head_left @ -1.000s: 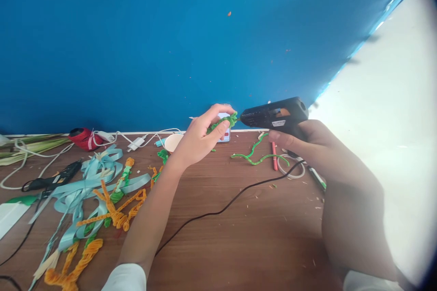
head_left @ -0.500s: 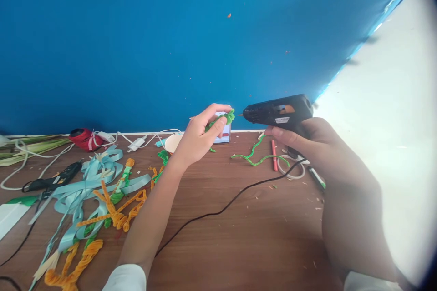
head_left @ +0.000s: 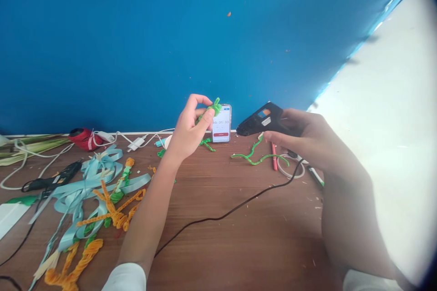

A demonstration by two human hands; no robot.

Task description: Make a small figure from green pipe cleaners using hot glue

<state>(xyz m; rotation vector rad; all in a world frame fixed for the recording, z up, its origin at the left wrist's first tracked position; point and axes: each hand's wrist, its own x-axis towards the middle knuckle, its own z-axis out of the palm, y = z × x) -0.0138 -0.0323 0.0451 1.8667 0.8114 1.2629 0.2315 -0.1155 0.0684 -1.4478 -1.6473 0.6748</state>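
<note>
Between the thumb and fingers of my left hand (head_left: 194, 126) is a bundle of green pipe cleaner (head_left: 215, 107), held up above the table's back edge. My right hand (head_left: 309, 138) grips a black hot glue gun (head_left: 261, 118); its nozzle tilts down to the left, apart from the green bundle. A phone (head_left: 221, 123) with a running time display stands upright against the wall, just behind my left hand's fingers. Below the glue gun lies a bent green pipe cleaner (head_left: 254, 159) on the table.
Light blue ribbon (head_left: 99, 168) and twisted orange pipe cleaners (head_left: 118, 216) lie in a heap at left, near a second black tool (head_left: 56, 179). A red spool (head_left: 83, 138) and white charger (head_left: 136, 144) sit at the back. A black cord (head_left: 225, 215) crosses the table (head_left: 246, 250).
My left hand has moved left with the green bundle, uncovering the phone screen. The glue gun has drawn back a little, and its nozzle has dipped down.
</note>
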